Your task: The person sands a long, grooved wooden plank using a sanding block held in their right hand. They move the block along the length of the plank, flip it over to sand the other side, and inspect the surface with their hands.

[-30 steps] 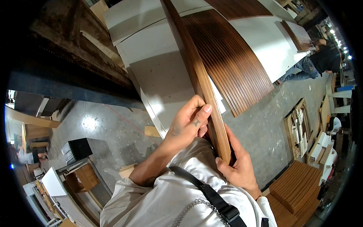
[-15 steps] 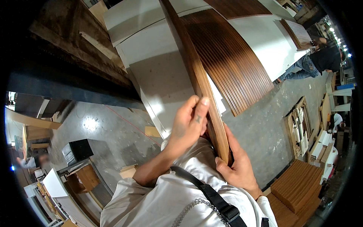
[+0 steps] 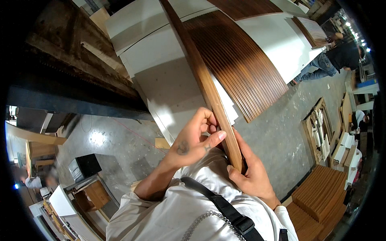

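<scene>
A long brown wooden panel [image 3: 215,100] stands on its narrow edge, running from my waist up across the table. Around its near end is my right hand [image 3: 254,176], fingers along the right face and thumb at the end corner. My left hand [image 3: 195,138] is at the panel's left side, its fingers curled against it and its thumb tip on the top edge. The face turned away from my view is hidden. Right of the panel, a dark ribbed wooden panel [image 3: 237,64] lies on the white table surface [image 3: 165,86] and overhangs its near edge.
A flat brown panel [image 3: 245,8] and a smaller ribbed panel [image 3: 311,32] lie farther off. Stacked ribbed panels [image 3: 319,193] stand low at right. A dark beam [image 3: 80,102] crosses the left; a black box [image 3: 84,166] sits on the floor. Another person [image 3: 339,60] works at far right.
My left hand has slid down along the panel's edge toward me, and its thumb has tipped over to the right. My right hand keeps its hold at the near end.
</scene>
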`<state>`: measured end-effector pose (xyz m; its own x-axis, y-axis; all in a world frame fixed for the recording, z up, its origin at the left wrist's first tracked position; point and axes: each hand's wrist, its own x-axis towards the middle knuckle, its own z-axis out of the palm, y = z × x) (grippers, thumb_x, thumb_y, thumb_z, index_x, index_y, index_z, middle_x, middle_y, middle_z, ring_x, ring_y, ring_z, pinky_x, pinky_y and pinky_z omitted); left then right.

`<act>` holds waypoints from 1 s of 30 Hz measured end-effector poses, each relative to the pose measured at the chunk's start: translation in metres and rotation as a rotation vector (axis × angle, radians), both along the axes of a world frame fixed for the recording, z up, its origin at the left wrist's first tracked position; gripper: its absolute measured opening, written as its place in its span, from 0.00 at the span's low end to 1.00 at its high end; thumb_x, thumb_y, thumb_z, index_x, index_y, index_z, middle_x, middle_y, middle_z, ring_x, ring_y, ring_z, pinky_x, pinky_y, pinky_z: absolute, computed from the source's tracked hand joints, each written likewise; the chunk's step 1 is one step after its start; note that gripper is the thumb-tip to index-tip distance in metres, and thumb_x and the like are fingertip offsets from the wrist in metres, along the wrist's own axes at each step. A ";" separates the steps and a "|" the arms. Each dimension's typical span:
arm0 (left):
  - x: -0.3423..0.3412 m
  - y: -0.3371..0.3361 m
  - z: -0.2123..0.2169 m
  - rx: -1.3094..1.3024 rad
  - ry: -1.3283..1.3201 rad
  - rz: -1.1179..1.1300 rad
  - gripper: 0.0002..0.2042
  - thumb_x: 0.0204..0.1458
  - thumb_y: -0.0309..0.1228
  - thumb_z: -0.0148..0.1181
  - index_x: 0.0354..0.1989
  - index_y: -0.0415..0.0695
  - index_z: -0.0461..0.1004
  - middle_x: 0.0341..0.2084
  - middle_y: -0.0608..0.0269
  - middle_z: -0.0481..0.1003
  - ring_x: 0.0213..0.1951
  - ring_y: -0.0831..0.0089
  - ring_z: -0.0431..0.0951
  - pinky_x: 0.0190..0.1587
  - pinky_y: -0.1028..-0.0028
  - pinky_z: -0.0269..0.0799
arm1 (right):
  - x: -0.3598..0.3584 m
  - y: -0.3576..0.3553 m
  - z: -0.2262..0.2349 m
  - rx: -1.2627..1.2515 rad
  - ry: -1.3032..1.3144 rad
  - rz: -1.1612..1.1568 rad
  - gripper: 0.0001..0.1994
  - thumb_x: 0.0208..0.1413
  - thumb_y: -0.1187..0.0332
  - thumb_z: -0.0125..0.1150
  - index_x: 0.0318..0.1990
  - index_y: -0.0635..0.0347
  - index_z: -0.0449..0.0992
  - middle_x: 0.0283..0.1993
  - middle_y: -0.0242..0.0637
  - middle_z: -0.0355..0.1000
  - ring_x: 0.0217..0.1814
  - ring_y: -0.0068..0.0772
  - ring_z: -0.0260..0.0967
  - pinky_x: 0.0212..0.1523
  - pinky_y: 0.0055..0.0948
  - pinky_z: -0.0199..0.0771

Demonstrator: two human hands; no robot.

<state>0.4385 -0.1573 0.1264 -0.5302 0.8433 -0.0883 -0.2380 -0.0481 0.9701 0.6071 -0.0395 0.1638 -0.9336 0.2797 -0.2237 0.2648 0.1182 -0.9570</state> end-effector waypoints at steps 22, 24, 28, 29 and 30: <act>0.010 0.020 -0.027 0.149 1.500 -0.166 0.32 0.64 0.58 0.44 0.68 0.49 0.64 0.69 0.57 0.59 0.73 0.48 0.50 0.71 0.36 0.34 | 0.099 0.012 -0.045 -0.235 0.254 -0.127 0.35 0.68 0.47 0.48 0.70 0.68 0.60 0.75 0.49 0.55 0.77 0.45 0.52 0.74 0.39 0.50; 0.028 0.018 -0.022 0.211 1.542 -0.275 0.35 0.59 0.64 0.47 0.65 0.49 0.66 0.65 0.59 0.62 0.70 0.50 0.54 0.70 0.35 0.33 | 0.112 0.009 -0.047 -0.159 0.296 -0.093 0.39 0.63 0.47 0.59 0.72 0.66 0.58 0.76 0.50 0.54 0.77 0.47 0.52 0.74 0.40 0.51; 0.049 0.020 -0.002 0.144 1.447 -0.367 0.44 0.48 0.73 0.52 0.60 0.46 0.69 0.55 0.61 0.66 0.64 0.56 0.62 0.70 0.37 0.33 | 0.108 0.003 -0.047 0.105 0.080 -0.126 0.49 0.46 0.62 0.77 0.73 0.65 0.54 0.76 0.51 0.53 0.77 0.49 0.54 0.73 0.41 0.54; 0.054 0.024 0.005 0.116 1.397 -0.389 0.45 0.45 0.75 0.53 0.59 0.46 0.69 0.53 0.61 0.66 0.62 0.57 0.63 0.70 0.37 0.33 | 0.103 -0.003 -0.047 0.144 0.091 -0.183 0.47 0.46 0.62 0.77 0.72 0.65 0.56 0.75 0.50 0.55 0.76 0.49 0.56 0.72 0.41 0.56; 0.058 0.030 0.010 0.150 1.380 -0.371 0.44 0.43 0.76 0.54 0.50 0.44 0.74 0.43 0.62 0.68 0.54 0.60 0.68 0.68 0.41 0.39 | 0.098 -0.009 -0.048 0.182 0.102 -0.238 0.46 0.47 0.62 0.76 0.71 0.66 0.58 0.74 0.50 0.57 0.74 0.49 0.58 0.70 0.41 0.58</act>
<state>0.4966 -0.1268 0.1368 0.1308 0.9044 0.4062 0.8503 -0.3130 0.4230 0.7056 -0.0487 0.1154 -0.8521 0.5201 -0.0587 0.2097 0.2366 -0.9487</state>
